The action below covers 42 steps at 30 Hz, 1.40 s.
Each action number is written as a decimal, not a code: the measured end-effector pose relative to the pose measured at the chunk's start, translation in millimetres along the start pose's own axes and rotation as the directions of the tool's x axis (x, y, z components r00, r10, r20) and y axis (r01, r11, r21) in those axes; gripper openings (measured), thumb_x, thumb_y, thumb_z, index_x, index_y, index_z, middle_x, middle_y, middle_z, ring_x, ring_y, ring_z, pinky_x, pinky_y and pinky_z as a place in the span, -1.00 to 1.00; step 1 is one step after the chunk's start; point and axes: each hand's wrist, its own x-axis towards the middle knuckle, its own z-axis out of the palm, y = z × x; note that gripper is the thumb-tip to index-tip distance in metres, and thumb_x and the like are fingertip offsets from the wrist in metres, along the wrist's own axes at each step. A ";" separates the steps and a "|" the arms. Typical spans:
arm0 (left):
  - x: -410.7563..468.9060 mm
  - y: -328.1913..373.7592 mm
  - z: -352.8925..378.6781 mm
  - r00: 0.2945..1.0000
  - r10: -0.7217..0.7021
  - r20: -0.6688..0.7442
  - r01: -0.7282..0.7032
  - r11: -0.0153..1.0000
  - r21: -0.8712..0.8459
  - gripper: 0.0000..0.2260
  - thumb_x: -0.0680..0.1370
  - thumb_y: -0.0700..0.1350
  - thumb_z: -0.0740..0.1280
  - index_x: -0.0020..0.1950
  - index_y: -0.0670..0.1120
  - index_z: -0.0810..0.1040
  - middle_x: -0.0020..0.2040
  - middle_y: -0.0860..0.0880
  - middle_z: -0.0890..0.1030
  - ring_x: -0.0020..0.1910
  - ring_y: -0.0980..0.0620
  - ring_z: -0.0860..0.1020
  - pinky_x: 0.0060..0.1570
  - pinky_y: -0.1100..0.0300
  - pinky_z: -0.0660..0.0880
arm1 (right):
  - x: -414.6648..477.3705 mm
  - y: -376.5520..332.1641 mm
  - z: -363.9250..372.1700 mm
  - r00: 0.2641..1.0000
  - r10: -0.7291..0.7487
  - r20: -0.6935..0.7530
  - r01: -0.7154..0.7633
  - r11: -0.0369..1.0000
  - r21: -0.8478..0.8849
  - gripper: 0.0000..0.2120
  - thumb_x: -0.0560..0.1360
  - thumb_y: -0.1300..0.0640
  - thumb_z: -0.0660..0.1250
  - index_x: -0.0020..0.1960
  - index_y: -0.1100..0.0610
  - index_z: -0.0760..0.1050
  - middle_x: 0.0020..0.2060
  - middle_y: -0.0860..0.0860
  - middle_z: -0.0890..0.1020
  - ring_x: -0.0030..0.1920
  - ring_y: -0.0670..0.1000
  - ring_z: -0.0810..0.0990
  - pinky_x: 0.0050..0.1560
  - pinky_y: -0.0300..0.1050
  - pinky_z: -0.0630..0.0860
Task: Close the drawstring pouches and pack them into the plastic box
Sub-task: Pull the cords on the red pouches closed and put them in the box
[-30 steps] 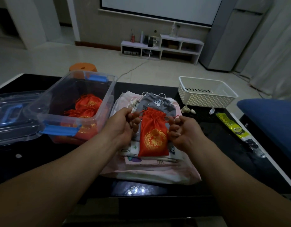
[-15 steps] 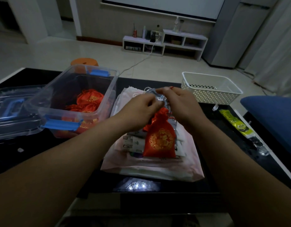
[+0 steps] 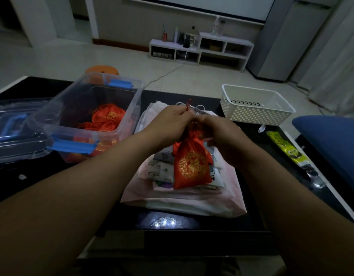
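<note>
A red drawstring pouch (image 3: 192, 166) with a gold emblem hangs over a stack of flat printed pouches (image 3: 162, 170) on a pink bag (image 3: 184, 200). My left hand (image 3: 170, 124) pinches the pouch's red cord above its gathered neck. Beside it, my right hand (image 3: 221, 134) has its fingers curled round the neck. The clear plastic box (image 3: 86, 118) with blue latches stands to the left, and several red pouches (image 3: 106, 118) lie inside it.
The box's clear lid (image 3: 11, 126) lies at the far left on the black table (image 3: 32, 188). A white perforated basket (image 3: 255, 105) sits at the back right. A yellow-green packet (image 3: 285, 148) lies by the right edge, next to a blue cushion (image 3: 331, 144).
My hands were apart, pulling the cords sideways; they have come together over the pouch's neck. The pouch now hangs lifted with its neck gathered.
</note>
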 end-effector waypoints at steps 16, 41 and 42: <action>0.9 -22.6 6.8 0.986 -0.122 -0.114 0.118 0.992 -0.037 -0.74 0.62 -0.13 0.24 -0.26 -0.10 0.54 -0.39 -0.10 0.61 -0.32 -0.21 0.63 -0.13 -0.22 0.64 | 4.3 28.3 18.7 1.000 0.013 -0.014 -0.013 1.000 -0.018 -0.89 0.57 0.26 0.44 -0.02 0.08 0.69 -0.13 0.15 0.76 -0.11 0.06 0.70 -0.09 -0.07 0.57; -0.1 -30.0 -0.9 0.946 -0.313 0.080 0.312 0.816 -0.487 -0.80 0.70 -0.11 0.25 -0.04 -0.16 0.58 -0.22 -0.08 0.59 -0.25 0.03 0.55 -0.17 0.17 0.53 | -8.4 21.7 27.0 0.973 0.230 0.028 -0.230 0.943 0.239 -0.91 0.61 0.41 0.31 -0.03 0.34 0.58 -0.31 0.15 0.60 -0.41 -0.02 0.58 -0.36 -0.21 0.61; 2.2 -30.9 -0.6 0.944 -0.322 0.074 0.314 0.806 -0.502 -0.81 0.69 -0.11 0.27 -0.05 -0.15 0.58 -0.20 -0.09 0.58 -0.26 0.03 0.53 -0.19 0.17 0.51 | -8.3 21.0 26.7 0.974 0.225 0.026 -0.226 0.959 0.169 -0.93 0.60 0.39 0.34 -0.02 0.33 0.61 -0.30 0.16 0.61 -0.39 -0.02 0.60 -0.33 -0.19 0.63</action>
